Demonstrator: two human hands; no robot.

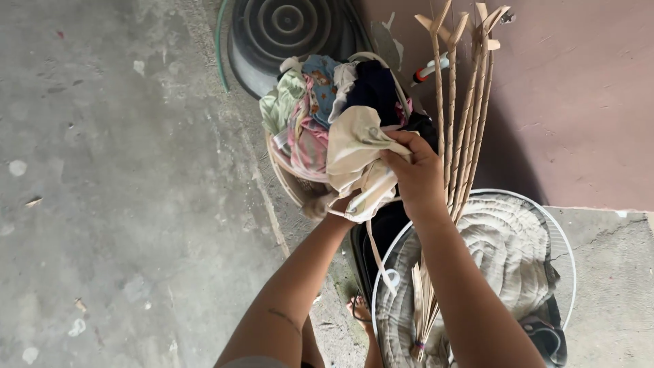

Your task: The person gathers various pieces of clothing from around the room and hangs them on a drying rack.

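Concrete floor; hands hold cream garment.

A bundle of wooden hangers leans against the pinkish wall, beside a round wire fan guard and a dark ribbed tub on the concrete floor.

- Soft, even daylight is filling the scene; nothing is glaring.
- The bundle of pale wooden sticks is casting a dim shadow on the dusty pink wall.
- The left hand is blurring slightly under the cream cloth.
- Edges are bending slightly outward.
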